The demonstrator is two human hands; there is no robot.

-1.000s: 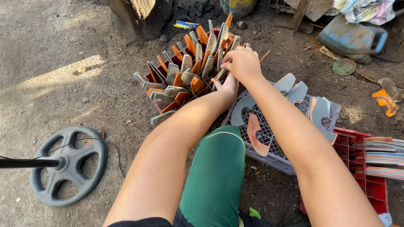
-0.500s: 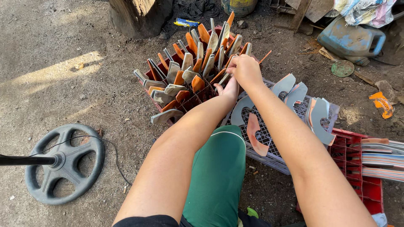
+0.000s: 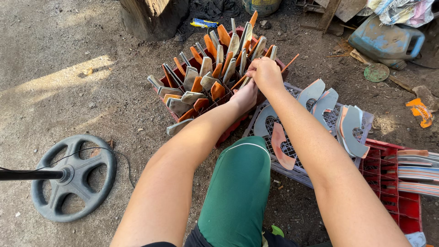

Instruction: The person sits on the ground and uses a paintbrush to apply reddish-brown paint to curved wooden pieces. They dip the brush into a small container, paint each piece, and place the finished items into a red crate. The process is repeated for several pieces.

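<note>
Green-clad knee (image 3: 238, 192) nearest, grey ribbed plastic crate (image 3: 292, 160) just beside, curved grey-and-orange metal blades (image 3: 347, 126) lying on top. Beyond, right hand (image 3: 265, 73) clenched over one upright grey metal blade (image 3: 244, 82) in red plastic crate (image 3: 228, 132). Left hand (image 3: 244, 96) beneath, touching same cluster; grip not discernible. Blue plastic jerrycan (image 3: 386, 41) farthest.

Hands (image 3: 260, 80) seemingly on crated blades (image 3: 206, 77)
</note>
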